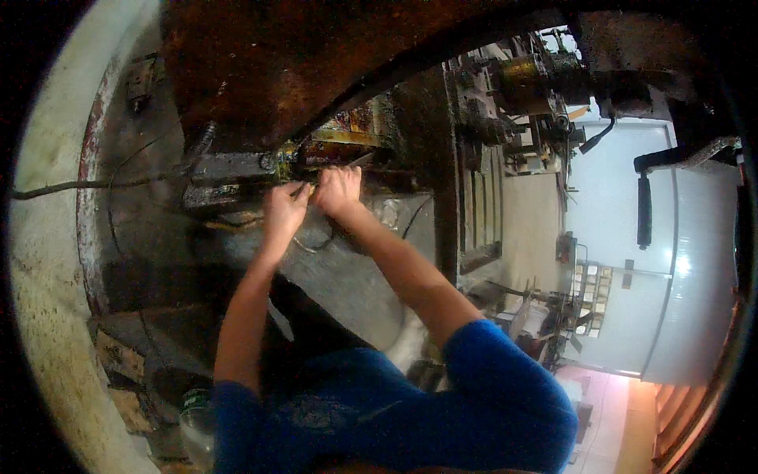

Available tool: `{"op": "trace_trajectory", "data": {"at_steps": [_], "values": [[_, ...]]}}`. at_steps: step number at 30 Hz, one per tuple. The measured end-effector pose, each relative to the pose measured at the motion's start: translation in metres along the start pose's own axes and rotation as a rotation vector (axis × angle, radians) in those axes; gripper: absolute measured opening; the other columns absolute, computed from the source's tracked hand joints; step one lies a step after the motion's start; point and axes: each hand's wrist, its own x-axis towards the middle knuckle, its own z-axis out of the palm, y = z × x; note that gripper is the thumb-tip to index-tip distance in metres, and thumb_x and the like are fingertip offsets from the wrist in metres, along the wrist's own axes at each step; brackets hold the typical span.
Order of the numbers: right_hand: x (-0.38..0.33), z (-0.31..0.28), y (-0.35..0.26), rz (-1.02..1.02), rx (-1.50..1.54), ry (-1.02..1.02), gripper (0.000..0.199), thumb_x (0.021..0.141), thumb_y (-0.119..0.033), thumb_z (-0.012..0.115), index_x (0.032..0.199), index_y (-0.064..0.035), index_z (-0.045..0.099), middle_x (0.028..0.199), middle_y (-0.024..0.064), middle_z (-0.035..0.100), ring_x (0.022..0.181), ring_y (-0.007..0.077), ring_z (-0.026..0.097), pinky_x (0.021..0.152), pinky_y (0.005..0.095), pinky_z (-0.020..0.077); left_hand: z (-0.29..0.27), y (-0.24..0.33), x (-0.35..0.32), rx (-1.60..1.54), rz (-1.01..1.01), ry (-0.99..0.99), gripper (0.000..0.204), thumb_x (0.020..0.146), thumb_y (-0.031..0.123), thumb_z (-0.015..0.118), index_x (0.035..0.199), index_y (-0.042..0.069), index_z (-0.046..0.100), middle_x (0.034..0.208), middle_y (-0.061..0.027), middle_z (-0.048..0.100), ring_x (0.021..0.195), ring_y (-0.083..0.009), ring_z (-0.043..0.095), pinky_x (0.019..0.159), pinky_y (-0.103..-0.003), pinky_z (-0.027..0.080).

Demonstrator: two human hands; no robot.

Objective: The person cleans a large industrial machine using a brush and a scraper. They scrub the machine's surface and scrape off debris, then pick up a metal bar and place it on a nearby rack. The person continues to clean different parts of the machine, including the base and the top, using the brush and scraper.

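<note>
Both of my hands reach forward, close together, to the base of a large dark, greasy machine [260, 79]. My left hand [284, 212] is closed, thumb and fingers pinched by a small dark piece [299, 189] whose kind I cannot make out. Just right of it, my right hand [339, 189] is bent over the same spot with its fingers curled down; whatever lies under them is hidden. Beyond the hands is a recess with an oily, yellow-brown metal part [343, 136]. A grimy metal ledge [229, 167] runs left from my left hand.
A black cable [95, 186] crosses at left toward the machine. Right of my arms stands a slotted metal machine part [482, 205]. A black-handled crank [643, 209] hangs at far right. A clear bottle [197, 426] and brown board pieces [118, 355] are at lower left.
</note>
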Motion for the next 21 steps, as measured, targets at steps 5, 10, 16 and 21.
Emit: {"op": "trace_trajectory", "data": {"at_steps": [5,10,16,21], "values": [[-0.006,0.017,0.019,0.015,-0.052,0.101,0.033,0.063,-0.040,0.058,0.070,-0.0089,0.064,0.076,0.0096,0.061,0.076,0.0270,0.057,0.071,0.0402,0.0352,0.012,0.003,0.010,0.008,-0.033,-0.083,0.024,0.076,0.021,0.059,0.075,-0.003,0.062,0.068,-0.0170,0.060,0.058,-0.0229,0.059,0.053,-0.032,0.042],[-0.080,0.018,0.003,0.175,0.158,-0.106,0.031,0.065,-0.038,0.057,0.071,-0.0087,0.064,0.070,0.0106,0.061,0.077,0.0293,0.057,0.073,0.0424,0.0356,0.004,0.004,-0.041,0.268,-0.067,-0.237,0.024,0.075,0.021,0.060,0.081,-0.002,0.063,0.075,-0.0171,0.062,0.070,-0.0243,0.063,0.061,-0.032,0.047],[-0.054,0.016,0.002,-0.004,0.004,0.042,0.028,0.064,-0.039,0.056,0.068,-0.0126,0.062,0.073,0.0093,0.058,0.075,0.0290,0.056,0.074,0.0458,0.0388,0.002,0.013,-0.055,0.101,-0.029,0.028,0.017,0.077,0.017,0.060,0.082,0.001,0.063,0.074,-0.0141,0.062,0.065,-0.0247,0.060,0.059,-0.032,0.046],[-0.033,0.024,-0.008,-0.045,0.146,0.063,0.032,0.061,-0.040,0.057,0.067,-0.0086,0.063,0.078,0.0118,0.058,0.079,0.0301,0.054,0.075,0.0439,0.0361,-0.007,-0.002,-0.033,0.090,-0.039,0.030,0.018,0.077,0.018,0.059,0.080,0.001,0.063,0.072,-0.0149,0.062,0.063,-0.0249,0.061,0.058,-0.031,0.045]]}}
